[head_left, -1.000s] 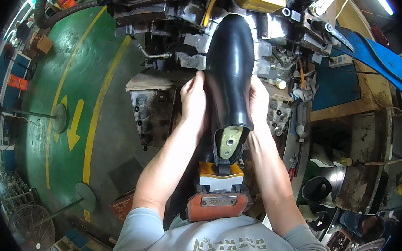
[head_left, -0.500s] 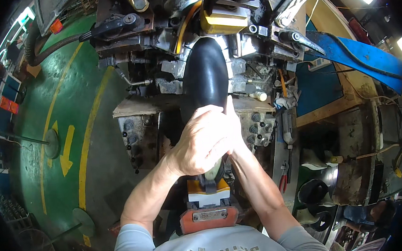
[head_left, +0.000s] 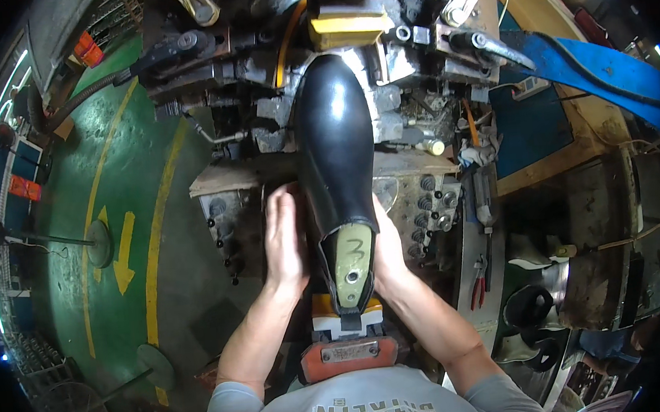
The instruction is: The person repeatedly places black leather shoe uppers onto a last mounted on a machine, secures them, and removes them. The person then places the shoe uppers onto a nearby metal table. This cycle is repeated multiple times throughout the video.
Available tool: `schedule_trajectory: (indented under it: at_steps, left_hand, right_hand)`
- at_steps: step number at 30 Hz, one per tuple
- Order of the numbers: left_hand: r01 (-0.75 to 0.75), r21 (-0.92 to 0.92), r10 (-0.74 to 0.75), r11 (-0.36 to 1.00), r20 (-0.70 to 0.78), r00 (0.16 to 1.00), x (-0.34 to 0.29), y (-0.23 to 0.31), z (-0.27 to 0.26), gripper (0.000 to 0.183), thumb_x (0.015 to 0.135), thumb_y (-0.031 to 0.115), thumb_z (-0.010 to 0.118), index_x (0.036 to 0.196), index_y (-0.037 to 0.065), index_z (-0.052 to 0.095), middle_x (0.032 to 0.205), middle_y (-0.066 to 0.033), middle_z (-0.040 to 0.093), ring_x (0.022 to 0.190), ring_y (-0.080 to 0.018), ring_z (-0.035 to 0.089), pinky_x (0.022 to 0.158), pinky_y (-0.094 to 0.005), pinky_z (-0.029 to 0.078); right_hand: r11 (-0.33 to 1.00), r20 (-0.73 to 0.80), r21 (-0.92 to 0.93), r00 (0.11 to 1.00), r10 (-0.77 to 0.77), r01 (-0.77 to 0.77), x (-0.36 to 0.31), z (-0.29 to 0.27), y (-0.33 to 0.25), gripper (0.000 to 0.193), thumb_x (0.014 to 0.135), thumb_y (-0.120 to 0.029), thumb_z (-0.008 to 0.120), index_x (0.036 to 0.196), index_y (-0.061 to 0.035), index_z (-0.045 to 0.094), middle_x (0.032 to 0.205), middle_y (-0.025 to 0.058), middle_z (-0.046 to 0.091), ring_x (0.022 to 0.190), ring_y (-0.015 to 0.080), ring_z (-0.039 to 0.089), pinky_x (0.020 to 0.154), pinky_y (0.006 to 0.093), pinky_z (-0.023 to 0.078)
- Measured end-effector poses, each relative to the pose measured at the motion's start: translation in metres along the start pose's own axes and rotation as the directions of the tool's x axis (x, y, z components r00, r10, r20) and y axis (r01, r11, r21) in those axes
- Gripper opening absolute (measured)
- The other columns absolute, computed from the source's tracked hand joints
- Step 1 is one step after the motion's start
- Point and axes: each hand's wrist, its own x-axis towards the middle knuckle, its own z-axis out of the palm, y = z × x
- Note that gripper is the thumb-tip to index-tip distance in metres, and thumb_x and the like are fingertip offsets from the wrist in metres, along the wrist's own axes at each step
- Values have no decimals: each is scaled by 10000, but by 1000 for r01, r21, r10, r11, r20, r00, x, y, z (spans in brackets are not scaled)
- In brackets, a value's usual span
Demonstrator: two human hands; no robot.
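Note:
A glossy black shoe upper (head_left: 335, 140) stretches over a pale green shoe last (head_left: 354, 262), toe away from me. Its toe lies against the metal clamps of a machine, and its heel sits above a white and yellow heel rest (head_left: 346, 321). My left hand (head_left: 283, 236) is beside the shoe's left flank, fingers extended and nothing held, with a small gap to the leather. Against the right flank, near the shoe's opening, rests my right hand (head_left: 389, 248). The shoe hides most of its fingers, so their grip does not show.
Knob-and-lever panels (head_left: 428, 207) flank the shoe below the machine head. A yellow block (head_left: 352, 28) hangs above the toe. Red-handled pliers (head_left: 479, 287) lie at right, near a blue machine arm (head_left: 597, 84). At left runs a green floor (head_left: 126, 197) with yellow markings.
Both hands were clasped together over the shoe's instep. They have parted to its two sides, uncovering the opening and the last. The view has shifted slightly.

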Motion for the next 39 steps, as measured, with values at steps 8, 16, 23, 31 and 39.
schedule_trajectory:
  at_steps: [8, 16, 23, 31, 39]
  left_hand:
    - [259, -377, -266, 889, 35, 963, -5, -49, -24, 504, 1009, 439, 372, 1227, 22, 553, 1137, -145, 637, 1043, -257, 635, 958, -423, 485]
    - [159, -213, -157, 964, 25, 987, 6, -47, -26, 415, 1032, 368, 404, 1208, 21, 547, 1165, -96, 619, 1034, -186, 619, 898, -321, 494]
    - [169, -179, -150, 969, 116, 982, 13, -51, -30, 352, 1031, 318, 419, 1172, 36, 574, 1095, -46, 664, 963, -143, 644, 863, -306, 514]
    - [196, -118, -174, 973, 175, 969, 2, -39, -14, 411, 1002, 321, 373, 1251, 59, 570, 1192, -119, 633, 1060, -260, 619, 938, -384, 493]
    - [105, 44, -110, 994, 163, 981, 7, -47, -31, 425, 1011, 304, 320, 1285, 58, 531, 1156, -120, 646, 1051, -242, 635, 949, -383, 502]
  right_hand:
    - [992, 51, 129, 999, 13, -19, 5, 0, 7, 414, 1038, -334, 320, 1152, -15, 557, 1029, 118, 659, 867, 207, 665, 804, 348, 556]
    - [996, -38, 85, 998, 42, -39, 21, -13, 14, 442, 1036, -388, 358, 1177, -33, 580, 1104, 95, 657, 968, 217, 644, 875, 360, 524]
    - [999, 80, 32, 996, -35, 33, 15, -20, 22, 406, 991, -435, 436, 1087, -88, 623, 989, 67, 666, 818, 194, 643, 731, 353, 555]
    - [991, 309, 125, 947, -84, 47, 27, -32, 31, 472, 1029, -432, 308, 1212, -86, 573, 1105, 102, 661, 964, 250, 646, 871, 406, 536]
    - [996, 296, 47, 952, -84, 73, 27, -41, 31, 540, 1021, -489, 318, 1297, -74, 525, 1198, 111, 630, 1085, 241, 599, 959, 407, 485]
